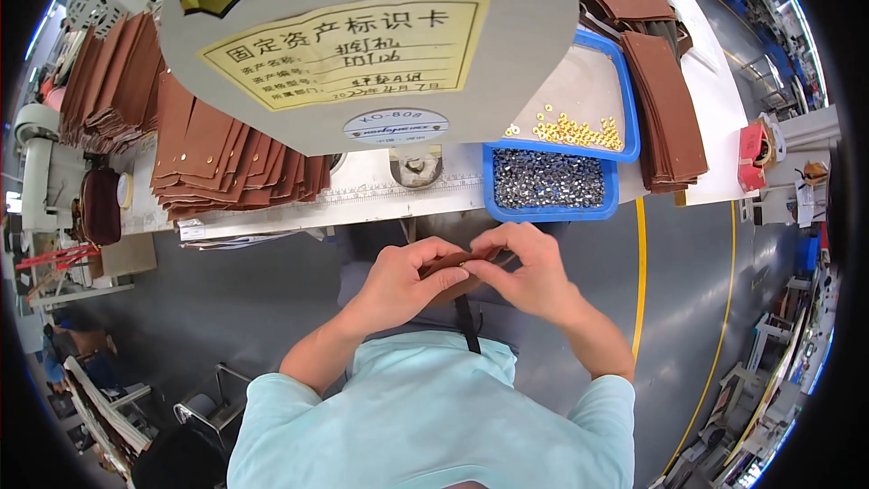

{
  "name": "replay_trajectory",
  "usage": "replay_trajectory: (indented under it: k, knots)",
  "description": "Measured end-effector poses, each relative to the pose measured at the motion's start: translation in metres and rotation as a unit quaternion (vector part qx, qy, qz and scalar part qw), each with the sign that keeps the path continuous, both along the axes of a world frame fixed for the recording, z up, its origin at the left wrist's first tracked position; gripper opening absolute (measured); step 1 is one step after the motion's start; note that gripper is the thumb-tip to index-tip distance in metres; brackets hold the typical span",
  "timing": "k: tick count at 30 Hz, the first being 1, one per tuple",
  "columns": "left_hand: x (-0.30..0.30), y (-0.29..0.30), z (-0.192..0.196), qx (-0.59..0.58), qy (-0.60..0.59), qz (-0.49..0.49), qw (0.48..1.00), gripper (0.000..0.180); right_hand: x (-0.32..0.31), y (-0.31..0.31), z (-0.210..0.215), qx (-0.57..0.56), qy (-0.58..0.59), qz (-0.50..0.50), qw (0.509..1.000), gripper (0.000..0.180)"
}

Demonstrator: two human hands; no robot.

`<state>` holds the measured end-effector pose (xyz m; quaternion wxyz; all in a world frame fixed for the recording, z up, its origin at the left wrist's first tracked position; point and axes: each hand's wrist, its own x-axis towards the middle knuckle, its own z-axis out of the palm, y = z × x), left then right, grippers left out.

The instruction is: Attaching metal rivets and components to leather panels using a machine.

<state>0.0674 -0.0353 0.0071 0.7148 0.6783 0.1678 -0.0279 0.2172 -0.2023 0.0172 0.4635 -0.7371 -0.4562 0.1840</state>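
Note:
In front of the table edge, over my lap, both hands hold one small brown piece that looks like leather (445,263). My left hand (398,282) pinches its left part between thumb and fingers. My right hand (527,270) grips the right part, thumb and fingertips pressed together. A tiny gold-coloured fitting (464,263) shows by the right fingertips; whether it is fixed to the piece I cannot tell. Fingers cover much of the piece. Beyond the hands, a blue tray (501,210) is filled with small silvery metal parts. Behind it, another blue tray (631,118) holds gold-coloured ring-like parts.
A large white machine head (362,131) with a yellow label overhangs the worktable (362,206). Stacked brown pieces (231,158) lie left of it, some with gold studs. More brown pieces (665,118) lie right of the trays. A metal-framed chair (213,398) stands at lower left.

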Motion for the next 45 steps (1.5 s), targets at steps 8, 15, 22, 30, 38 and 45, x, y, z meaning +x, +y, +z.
replay_trajectory:
  k: [8,15,22,30,38,45]
  knots:
    - [0.002,-0.01,-0.001,0.379,-0.195,-0.026,0.904,0.021,0.072,0.003,-0.038,-0.105,-0.218,-0.097,0.965,0.017]
    - [0.01,-0.011,-0.017,0.445,-0.341,0.03,0.828,0.024,0.079,0.004,-0.05,-0.067,-0.271,-0.101,0.955,0.01]
    - [0.012,-0.009,-0.017,0.443,-0.386,0.016,0.809,0.021,0.066,-0.004,-0.024,-0.017,-0.233,-0.137,0.963,0.013]
    - [0.01,-0.005,-0.013,0.483,-0.431,0.015,0.762,0.018,0.034,-0.023,0.011,-0.066,0.442,0.118,0.887,0.01]
    - [0.013,-0.007,-0.01,0.509,-0.457,0.02,0.729,0.019,0.032,-0.015,0.01,-0.129,0.563,0.133,0.805,0.011]
    - [0.012,-0.011,-0.011,0.507,-0.462,0.026,0.727,0.022,0.029,-0.014,0.003,-0.161,0.608,0.113,0.769,0.012]
